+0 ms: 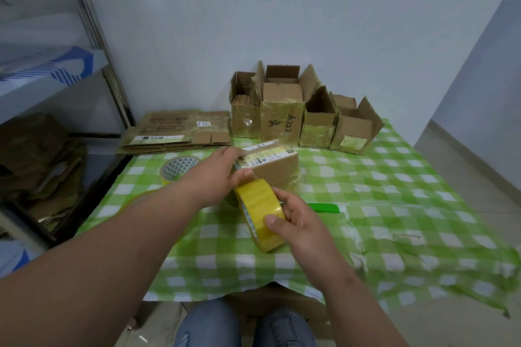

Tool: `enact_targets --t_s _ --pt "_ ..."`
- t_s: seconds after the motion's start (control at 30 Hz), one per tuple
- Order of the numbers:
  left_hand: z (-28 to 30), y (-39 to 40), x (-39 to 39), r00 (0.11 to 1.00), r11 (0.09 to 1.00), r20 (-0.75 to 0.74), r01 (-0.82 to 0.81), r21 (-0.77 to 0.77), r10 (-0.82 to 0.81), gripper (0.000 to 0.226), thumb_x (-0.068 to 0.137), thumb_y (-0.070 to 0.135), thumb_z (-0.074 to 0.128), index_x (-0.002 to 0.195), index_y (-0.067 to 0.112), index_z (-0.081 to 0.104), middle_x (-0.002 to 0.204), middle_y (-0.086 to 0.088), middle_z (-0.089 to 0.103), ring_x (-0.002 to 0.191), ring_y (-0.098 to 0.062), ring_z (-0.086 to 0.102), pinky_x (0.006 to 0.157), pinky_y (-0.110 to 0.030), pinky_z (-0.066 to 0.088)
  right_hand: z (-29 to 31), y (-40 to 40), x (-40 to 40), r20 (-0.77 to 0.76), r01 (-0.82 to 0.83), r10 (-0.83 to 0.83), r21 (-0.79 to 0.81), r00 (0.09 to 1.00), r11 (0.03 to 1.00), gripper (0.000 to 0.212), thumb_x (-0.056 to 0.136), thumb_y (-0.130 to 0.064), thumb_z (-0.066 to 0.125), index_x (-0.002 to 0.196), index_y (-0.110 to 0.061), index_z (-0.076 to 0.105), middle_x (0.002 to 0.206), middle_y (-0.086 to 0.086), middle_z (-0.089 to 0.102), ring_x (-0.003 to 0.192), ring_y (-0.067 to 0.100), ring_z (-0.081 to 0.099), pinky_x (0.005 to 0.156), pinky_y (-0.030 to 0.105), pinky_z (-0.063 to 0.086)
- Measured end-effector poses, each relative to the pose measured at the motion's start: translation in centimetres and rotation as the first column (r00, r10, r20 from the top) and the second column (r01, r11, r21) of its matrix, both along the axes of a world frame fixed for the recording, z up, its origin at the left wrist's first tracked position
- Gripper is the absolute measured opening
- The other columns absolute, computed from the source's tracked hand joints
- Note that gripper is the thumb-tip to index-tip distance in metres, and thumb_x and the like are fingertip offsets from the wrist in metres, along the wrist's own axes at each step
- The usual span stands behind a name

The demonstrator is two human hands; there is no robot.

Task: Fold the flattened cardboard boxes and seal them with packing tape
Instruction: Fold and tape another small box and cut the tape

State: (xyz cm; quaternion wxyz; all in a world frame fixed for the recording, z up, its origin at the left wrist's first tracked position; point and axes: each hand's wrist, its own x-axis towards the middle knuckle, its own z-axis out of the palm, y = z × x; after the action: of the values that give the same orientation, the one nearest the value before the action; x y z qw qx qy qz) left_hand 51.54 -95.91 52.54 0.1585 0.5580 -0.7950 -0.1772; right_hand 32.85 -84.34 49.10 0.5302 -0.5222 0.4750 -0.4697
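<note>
At frame centre, the folded box (272, 162) was steadied on the checked cloth (394, 183) by the left hand (217, 175), fingers clamped over its near edge. The tape roll (260, 214), just below, was gripped by the right hand (293, 220). Tape would best be drawn taut along the seam and pressed flat.

The tall open box (282, 124) in the back row bears handwritten "A222" with a handwritten character beside it, while the printed labels on the closed box (275, 162), the flat cardboard stack (174, 132) and the tape roll (260, 214) are too small to read.
</note>
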Motion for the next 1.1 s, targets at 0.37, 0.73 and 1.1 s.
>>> enact_targets --t_s 0.37,0.73,1.1 --pt "1.5 -1.5 0.5 0.996 0.999 0.078 0.04 0.033 -0.043 0.047 0.101 0.045 0.045 0.142 0.022 0.046 0.131 -0.009 0.057 0.109 -0.022 0.054 0.082 -0.027 0.035 -0.9 1.2 1.1 0.11 -0.034 0.038 -0.043 0.993 0.999 0.048 0.084 -0.021 0.06 0.131 -0.026 0.05 0.113 -0.002 0.073 0.105 0.013 0.068 0.079 0.026 0.054" --pt "0.6 -1.6 -0.2 0.981 0.983 0.088 -0.167 -0.075 0.173 0.048 0.1 0.052 0.038 0.143 0.034 0.049 0.133 -0.009 0.041 0.128 -0.03 0.038 0.112 -0.041 0.032 -0.5 1.2 0.6 0.063 -0.022 0.022 -0.002 0.998 1.0 0.04 0.091 -0.028 0.065 0.13 -0.029 0.054 0.104 -0.002 0.075 0.097 0.014 0.071 0.075 0.023 0.055" --pt "-0.3 2.2 -0.7 0.865 0.941 -0.425 -0.139 0.309 0.268 0.075 0.082 0.032 0.08 0.144 0.024 0.038 0.11 0.003 0.063 0.098 -0.017 0.063 0.084 -0.035 0.051 1.2 0.7 -3.1 0.008 -0.142 0.142 0.062 0.99 0.988 0.027 0.086 -0.009 0.072 0.113 -0.012 0.068 0.104 0.011 0.074 0.094 0.021 0.07 0.078 0.027 0.055"
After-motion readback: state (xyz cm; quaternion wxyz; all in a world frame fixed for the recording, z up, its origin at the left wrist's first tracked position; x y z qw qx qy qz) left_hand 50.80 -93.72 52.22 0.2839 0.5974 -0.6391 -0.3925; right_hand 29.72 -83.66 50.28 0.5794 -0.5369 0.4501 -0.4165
